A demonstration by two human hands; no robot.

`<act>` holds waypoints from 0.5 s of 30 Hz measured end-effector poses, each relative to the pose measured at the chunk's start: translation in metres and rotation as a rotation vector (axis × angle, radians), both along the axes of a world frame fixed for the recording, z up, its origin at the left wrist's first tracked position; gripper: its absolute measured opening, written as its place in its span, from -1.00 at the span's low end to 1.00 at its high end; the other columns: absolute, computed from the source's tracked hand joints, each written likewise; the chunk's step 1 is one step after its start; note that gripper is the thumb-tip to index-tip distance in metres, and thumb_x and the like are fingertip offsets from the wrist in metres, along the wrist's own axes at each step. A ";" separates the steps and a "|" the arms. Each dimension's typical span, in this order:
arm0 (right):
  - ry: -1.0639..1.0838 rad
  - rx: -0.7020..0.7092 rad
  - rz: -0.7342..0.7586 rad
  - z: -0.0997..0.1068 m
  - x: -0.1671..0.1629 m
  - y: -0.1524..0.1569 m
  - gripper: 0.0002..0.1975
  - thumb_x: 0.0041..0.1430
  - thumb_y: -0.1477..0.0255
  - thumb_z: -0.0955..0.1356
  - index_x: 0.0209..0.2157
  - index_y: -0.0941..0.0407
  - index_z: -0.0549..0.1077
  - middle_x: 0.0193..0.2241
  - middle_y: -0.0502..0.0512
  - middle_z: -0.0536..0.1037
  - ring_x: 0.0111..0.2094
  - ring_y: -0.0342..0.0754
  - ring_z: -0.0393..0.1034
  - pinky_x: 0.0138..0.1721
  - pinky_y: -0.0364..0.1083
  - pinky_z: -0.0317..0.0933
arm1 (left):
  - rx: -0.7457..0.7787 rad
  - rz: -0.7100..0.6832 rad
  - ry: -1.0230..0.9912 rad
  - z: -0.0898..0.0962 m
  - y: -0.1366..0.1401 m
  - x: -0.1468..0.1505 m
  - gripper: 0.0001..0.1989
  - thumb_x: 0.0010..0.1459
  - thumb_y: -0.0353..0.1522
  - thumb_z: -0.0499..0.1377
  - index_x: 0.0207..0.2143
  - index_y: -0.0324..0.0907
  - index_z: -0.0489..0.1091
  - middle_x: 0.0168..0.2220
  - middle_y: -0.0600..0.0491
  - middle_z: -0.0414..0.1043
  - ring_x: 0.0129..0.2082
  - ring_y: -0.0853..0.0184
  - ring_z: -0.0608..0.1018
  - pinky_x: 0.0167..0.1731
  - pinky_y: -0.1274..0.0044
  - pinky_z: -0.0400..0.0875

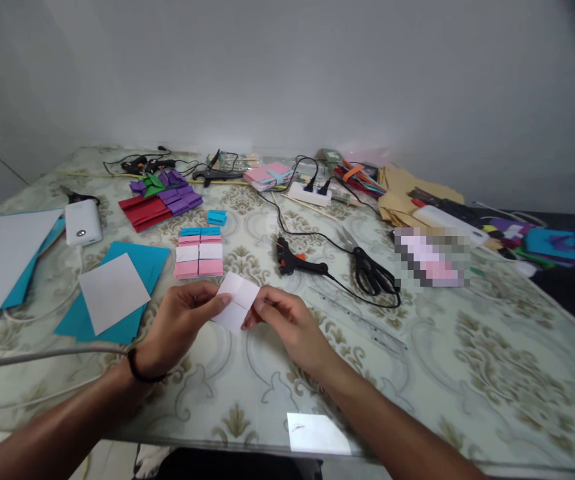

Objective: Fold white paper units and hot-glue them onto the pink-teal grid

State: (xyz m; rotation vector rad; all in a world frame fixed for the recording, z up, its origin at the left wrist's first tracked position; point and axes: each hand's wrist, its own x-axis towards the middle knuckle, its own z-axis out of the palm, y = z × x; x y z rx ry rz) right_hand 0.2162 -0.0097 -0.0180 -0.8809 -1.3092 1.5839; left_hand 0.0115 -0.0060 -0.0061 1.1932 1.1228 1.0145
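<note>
Forearms (387, 413), hands (184, 319) (287, 321) on creased paper (238, 301), ruler (360, 321) with illegible markings

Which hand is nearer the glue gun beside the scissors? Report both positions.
Right. The right hand is just short of the glue gun, not touching it; the left hand is farther, left of it on the near side.

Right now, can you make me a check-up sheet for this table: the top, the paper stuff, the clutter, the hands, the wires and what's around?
Surface: tablecloth with a leafy pattern.
Job's things: small pale paper, creased; pink, white and blue folded strips beyond it.
Clutter: glue gun, scissors, clear ruler, red folded paper.
Hands: left hand and right hand both pinch the small pale paper.
Cables: black cord by the scissors; two plugs in a white power strip.
Surroundings: plain grey wall behind.
</note>
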 end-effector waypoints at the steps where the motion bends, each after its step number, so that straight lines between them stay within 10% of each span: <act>1: 0.024 -0.008 0.007 0.000 0.000 0.000 -0.73 0.31 0.16 0.43 -0.24 0.09 0.52 -0.37 0.03 0.54 -0.30 -0.02 0.48 -0.14 -0.01 0.39 | 0.006 0.009 0.018 0.001 0.000 0.000 -0.77 0.18 -0.21 0.39 -0.38 -0.21 0.64 -0.41 0.03 0.64 -0.43 0.32 0.54 -0.39 0.53 0.39; 15: -0.196 -0.002 -0.207 -0.002 -0.001 -0.001 -0.67 0.10 0.12 0.55 -0.40 0.08 0.52 -0.50 0.03 0.61 -0.47 -0.05 0.42 -0.38 -0.09 0.27 | 0.008 -0.060 0.150 0.005 -0.002 0.002 -0.73 0.20 -0.17 0.36 -0.36 -0.21 0.63 -0.42 0.03 0.62 -0.44 0.32 0.54 -0.45 0.57 0.34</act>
